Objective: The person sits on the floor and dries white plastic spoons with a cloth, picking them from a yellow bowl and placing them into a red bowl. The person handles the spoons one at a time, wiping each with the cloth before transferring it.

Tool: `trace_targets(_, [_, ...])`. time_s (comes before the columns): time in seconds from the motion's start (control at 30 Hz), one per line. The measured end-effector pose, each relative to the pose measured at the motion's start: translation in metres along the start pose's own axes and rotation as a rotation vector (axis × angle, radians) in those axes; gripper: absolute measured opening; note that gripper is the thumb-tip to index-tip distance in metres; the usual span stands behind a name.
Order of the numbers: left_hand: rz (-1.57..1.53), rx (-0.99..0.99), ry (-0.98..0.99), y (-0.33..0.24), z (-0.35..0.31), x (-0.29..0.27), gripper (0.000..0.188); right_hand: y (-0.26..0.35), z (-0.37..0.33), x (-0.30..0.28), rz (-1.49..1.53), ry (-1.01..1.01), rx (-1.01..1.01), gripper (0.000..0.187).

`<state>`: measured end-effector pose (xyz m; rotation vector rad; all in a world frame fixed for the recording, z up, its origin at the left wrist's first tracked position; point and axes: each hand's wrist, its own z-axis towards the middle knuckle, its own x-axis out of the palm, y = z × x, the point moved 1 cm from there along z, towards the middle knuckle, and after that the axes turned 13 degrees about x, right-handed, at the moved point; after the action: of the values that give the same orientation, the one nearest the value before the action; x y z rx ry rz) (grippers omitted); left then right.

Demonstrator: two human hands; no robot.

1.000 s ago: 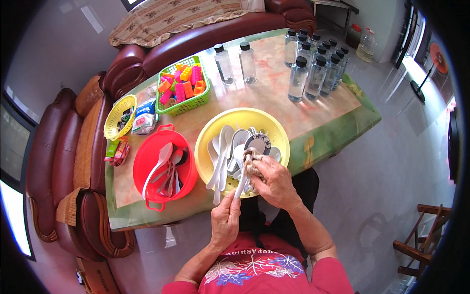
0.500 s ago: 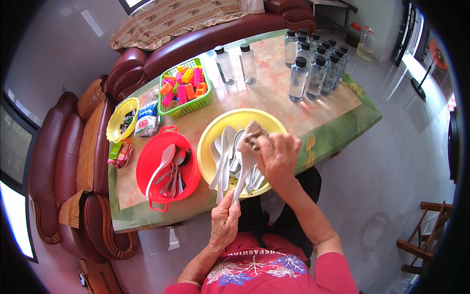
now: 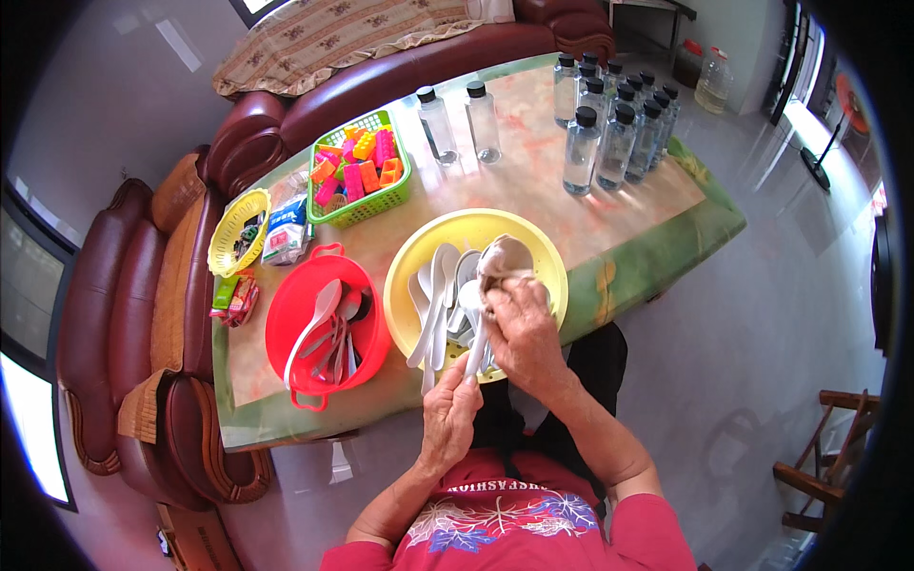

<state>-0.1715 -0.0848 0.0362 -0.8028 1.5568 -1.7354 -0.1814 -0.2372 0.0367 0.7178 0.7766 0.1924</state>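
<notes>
My left hand point(image 3: 451, 411) grips the handle end of a white spoon point(image 3: 476, 344), which points away from me over the near part of a yellow basin point(image 3: 550, 249). In my right hand point(image 3: 526, 335) is a bunched beige cloth point(image 3: 506, 258), pressed against the bowl end of that spoon and partly hiding it. Several other white spoons point(image 3: 433, 309) lie in the yellow basin, some with handles across its near rim. Left of it, a red basin point(image 3: 278, 324) with two handles holds a white ladle point(image 3: 327, 303) and several metal spoons point(image 3: 338, 344).
Several clear bottles point(image 3: 617, 143) with black caps stand at the table's far right, two more point(image 3: 483, 128) at far centre. A green basket point(image 3: 404, 195) of toy blocks, a yellow basket point(image 3: 217, 249) and small packets point(image 3: 286, 234) are at left. Dark red sofas point(image 3: 381, 78) border the table.
My right hand has drawn a little nearer to me with the cloth, which has turned about the spoon's bowl. The left hand and spoon have shifted slightly to the right.
</notes>
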Motion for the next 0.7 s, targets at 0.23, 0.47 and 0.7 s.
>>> trace_targets(0.23, [-0.157, -0.014, -0.038, 0.008, 0.005, -0.007, 0.038, 0.019, -0.026, -0.001, 0.198, 0.011, -0.188, 0.026])
trace_targets(0.47, [0.096, 0.134, 0.037, -0.003, -0.008, -0.004, 0.035, -0.023, 0.030, -0.012, -0.143, -0.450, -0.160, 0.020])
trace_targets(0.7, [-0.388, -0.096, 0.113, -0.013, -0.008, -0.007, 0.034, -0.073, 0.028, -0.036, 1.491, 0.003, 0.588, 0.021])
